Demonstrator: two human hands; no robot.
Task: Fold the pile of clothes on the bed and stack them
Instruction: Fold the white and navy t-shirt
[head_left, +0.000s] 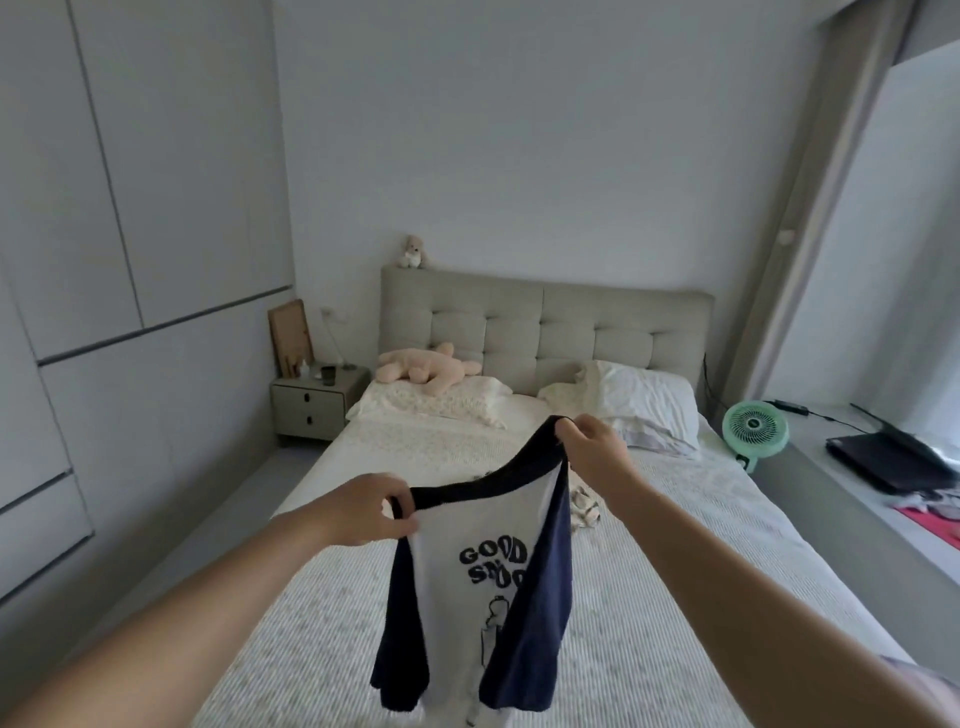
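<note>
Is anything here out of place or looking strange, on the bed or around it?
Mostly tidy. A small crumpled garment lies unfolded on the bed, behind the shirt that the left hand and right hand hold up. A plush toy sprawls across one pillow.

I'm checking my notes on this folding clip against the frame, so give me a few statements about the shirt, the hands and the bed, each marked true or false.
1. Both hands pinch the dark neckline of the white T-shirt with navy sleeves and black lettering. True: left hand, right hand.
2. The shirt lies flat on the white textured bedspread. False: it hangs in the air from the hands.
3. A beige plush toy lies on the left pillow. True.
4. The mint-green round fan stands on the grey bedside table. False: it stands right of the bed, on the grey ledge.
5. A small crumpled pale garment lies on the bed beyond the shirt. True.
</note>
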